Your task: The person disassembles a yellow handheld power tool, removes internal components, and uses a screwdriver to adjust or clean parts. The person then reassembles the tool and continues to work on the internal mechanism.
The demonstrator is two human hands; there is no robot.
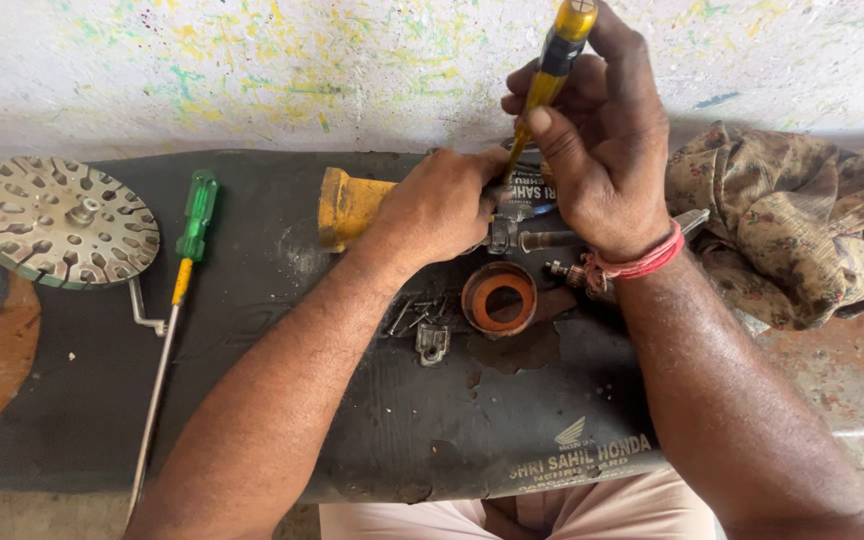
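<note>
Small metal assembly (517, 215), upper centre of frame, on black rubber mat (252, 400). Left hand (437, 210) clamps it. Right hand (602, 150) wraps yellow-handled screwdriver (552, 65), tip down into it. Judged mid-disassembly: loose screws (414, 315), small bracket (432, 343), rusty orange ring (499, 298) already out. Left: green-handled screwdriver (187, 250), slotted steel disc (62, 220). Right: crumpled floral cloth (802, 220).

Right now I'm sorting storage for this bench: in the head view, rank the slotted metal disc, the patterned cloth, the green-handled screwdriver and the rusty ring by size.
1. patterned cloth
2. slotted metal disc
3. green-handled screwdriver: longest, but slim, so its rank against the disc is unsure
4. rusty ring
</note>
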